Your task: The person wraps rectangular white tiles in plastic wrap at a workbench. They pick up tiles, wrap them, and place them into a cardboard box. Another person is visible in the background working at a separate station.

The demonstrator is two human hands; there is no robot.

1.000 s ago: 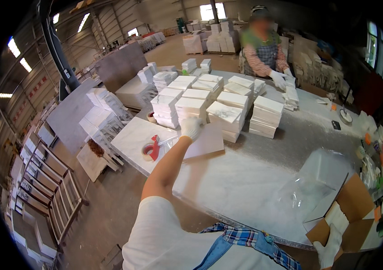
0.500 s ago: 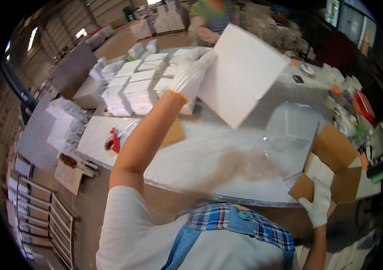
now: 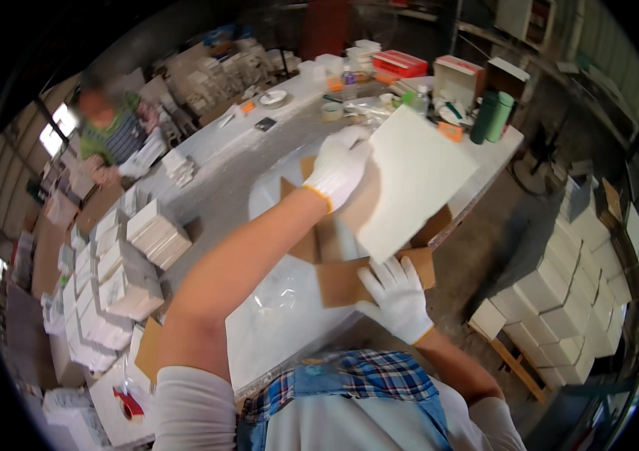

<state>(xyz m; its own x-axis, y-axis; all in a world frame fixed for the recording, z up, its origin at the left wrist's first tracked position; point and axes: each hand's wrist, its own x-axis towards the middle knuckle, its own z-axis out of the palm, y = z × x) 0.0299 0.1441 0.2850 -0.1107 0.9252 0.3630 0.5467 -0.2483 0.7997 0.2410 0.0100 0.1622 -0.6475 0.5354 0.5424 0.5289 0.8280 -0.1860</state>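
Observation:
My left hand (image 3: pixel 340 167), in a white knitted glove with a yellow cuff, grips one edge of a flat white square panel (image 3: pixel 419 177). The panel is tilted above an open brown cardboard box (image 3: pixel 338 283) and hides much of it. My right hand (image 3: pixel 397 299), gloved alike, rests against the box's near flap with fingers spread, just below the panel's lower corner. Some pale material shows inside the box through the gap left of the panel, but I cannot make out what it is.
Clear plastic film (image 3: pixel 278 289) lies on the worktable (image 3: pixel 210 197). Wrapped white stacks (image 3: pixel 120 282) stand at left, and a red tape dispenser (image 3: pixel 128 406) lies near them. Green bottles (image 3: pixel 498 118) stand far right. Stacked white blocks (image 3: pixel 560 293) are beyond the table. A co-worker (image 3: pixel 113 131) handles something white.
The view has swung to the right. My left hand has carried the white panel over the box. My right hand's fingers have spread out on the flap.

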